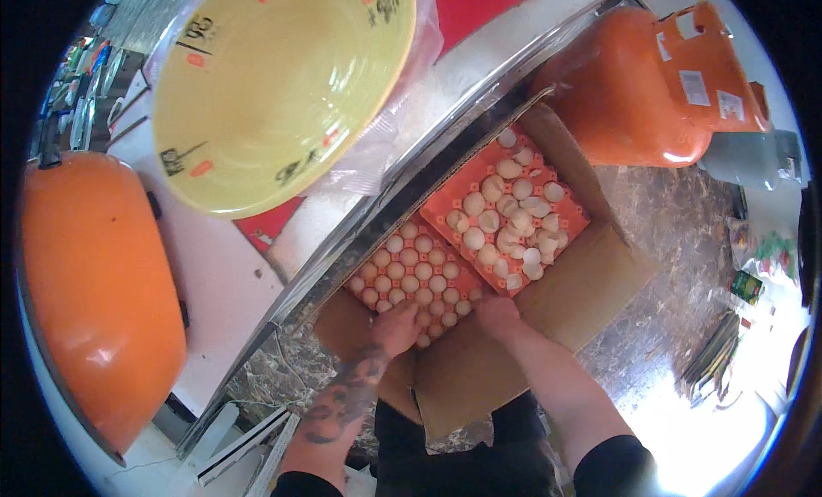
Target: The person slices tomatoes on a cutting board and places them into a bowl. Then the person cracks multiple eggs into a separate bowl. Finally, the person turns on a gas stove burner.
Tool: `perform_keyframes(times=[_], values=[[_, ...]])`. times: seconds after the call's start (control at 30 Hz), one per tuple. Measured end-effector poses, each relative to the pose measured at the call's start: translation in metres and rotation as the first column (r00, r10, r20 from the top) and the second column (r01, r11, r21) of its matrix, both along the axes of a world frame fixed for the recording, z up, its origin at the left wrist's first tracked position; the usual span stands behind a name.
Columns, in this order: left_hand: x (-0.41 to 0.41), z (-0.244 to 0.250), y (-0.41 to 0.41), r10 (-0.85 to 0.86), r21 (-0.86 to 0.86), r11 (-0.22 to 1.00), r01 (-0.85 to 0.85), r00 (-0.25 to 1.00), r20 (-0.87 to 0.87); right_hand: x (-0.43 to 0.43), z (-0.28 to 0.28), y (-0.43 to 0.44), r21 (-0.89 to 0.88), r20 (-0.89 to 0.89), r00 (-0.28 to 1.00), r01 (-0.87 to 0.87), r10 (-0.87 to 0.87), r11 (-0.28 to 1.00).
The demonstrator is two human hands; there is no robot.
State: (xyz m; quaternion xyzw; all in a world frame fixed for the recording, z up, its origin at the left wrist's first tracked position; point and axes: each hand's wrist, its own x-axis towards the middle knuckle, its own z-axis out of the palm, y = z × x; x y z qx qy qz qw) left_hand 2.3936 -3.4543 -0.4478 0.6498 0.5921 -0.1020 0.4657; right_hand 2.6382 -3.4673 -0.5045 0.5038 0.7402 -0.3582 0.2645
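My left hand is at the near left side of a reddish egg tray filled with whole pale eggs; its fingertips are hidden. At the tray's right end is my right hand, close to the box wall, fingers curled down and mostly out of sight. Whether either hand grips the tray cannot be told. The tray sits inside an opened cardboard box with its flaps spread. Beside it, farther from me, a second reddish tray bears a heap of cracked, empty eggshells.
A large yellow bowl with dark characters rests on clear plastic at the table. Its metal-trimmed edge runs along the box. Orange rounded objects stand at left and upper right. The floor is marbled brown.
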Motion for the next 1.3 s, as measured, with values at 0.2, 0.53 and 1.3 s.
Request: perform_keyframes(times=[0.2,0.53,1.3], values=[[0.068,-0.053,0.047,-0.259,-0.02,0.966,0.258,0.962,-0.083,-0.028,-0.064,-0.016,0.117,0.143,0.988,-0.074,0.057,0.99],[0.098,-0.129,0.046,-0.552,0.22,0.773,0.595,0.802,-0.227,-0.029,-0.089,-0.003,-0.298,0.115,0.99,-0.043,0.08,0.954],[0.106,0.256,0.086,0.858,-0.889,0.316,-0.331,-0.3,0.416,0.025,0.352,0.126,-0.095,-0.824,0.397,0.606,-0.404,0.79]])
